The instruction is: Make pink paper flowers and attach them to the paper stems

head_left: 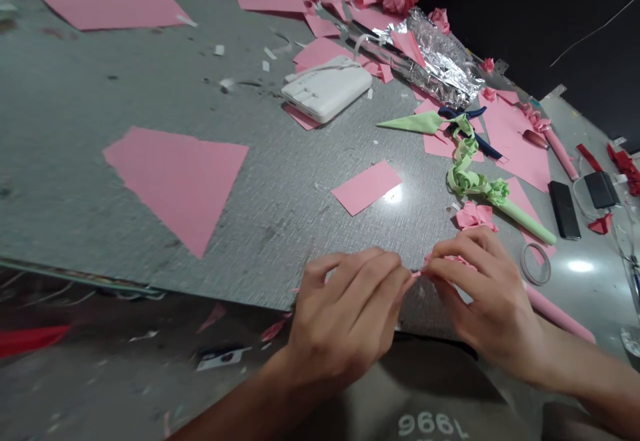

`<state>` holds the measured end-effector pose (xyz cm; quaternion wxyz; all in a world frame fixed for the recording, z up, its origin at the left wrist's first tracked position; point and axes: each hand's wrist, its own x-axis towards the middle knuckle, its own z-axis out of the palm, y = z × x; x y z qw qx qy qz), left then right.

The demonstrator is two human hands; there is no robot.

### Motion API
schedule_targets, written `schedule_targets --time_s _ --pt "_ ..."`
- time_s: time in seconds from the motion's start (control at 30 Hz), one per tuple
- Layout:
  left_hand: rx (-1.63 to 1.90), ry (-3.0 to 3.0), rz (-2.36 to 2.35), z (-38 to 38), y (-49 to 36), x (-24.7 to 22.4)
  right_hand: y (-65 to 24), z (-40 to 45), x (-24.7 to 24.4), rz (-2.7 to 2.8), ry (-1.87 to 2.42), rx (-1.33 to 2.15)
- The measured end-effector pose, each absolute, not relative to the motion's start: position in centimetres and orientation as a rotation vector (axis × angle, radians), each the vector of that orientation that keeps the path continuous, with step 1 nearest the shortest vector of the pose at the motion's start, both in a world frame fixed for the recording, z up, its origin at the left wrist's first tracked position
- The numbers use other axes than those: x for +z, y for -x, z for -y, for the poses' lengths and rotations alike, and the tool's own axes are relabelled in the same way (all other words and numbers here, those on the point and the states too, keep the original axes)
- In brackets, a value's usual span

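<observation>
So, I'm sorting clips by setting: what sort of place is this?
It looks like a papercraft work area, though whether home or workshop I can't tell: cut pink paper on a grey tabletop, a curled green paper strip and a tape roll.

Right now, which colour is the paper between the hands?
The paper is pink; head view shows it.

Uneven, rather dim illumination. Two compact specular highlights on the glossy bench (pixel 280 207) indicate light from above; crumpled foil (pixel 440 71) glints. The left hand (pixel 350 301) and right hand (pixel 495 294) show soft shading. The floor (pixel 125 391) lies in shadow; the upper-right background is near black. The left margin appears blurred and stretched.
</observation>
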<state>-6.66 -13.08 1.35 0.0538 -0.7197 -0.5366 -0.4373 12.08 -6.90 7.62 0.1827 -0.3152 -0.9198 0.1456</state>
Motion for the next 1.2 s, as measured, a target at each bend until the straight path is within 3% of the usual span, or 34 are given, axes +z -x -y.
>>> schedule_targets --time_s 0.5,0.9,1.2 --pt "-1.180 2.266 1.612 12.8 6.8 2.3 -12.6 6.8 6.8 2.596 0.816 0.156" --pt "-1.081 2.335 1.425 12.0 7.6 2.8 -12.3 6.6 6.4 2.553 0.816 0.203" --pt "-1.124 2.351 1.546 11.5 7.0 3.3 -12.6 6.0 6.0 2.536 0.790 0.331"
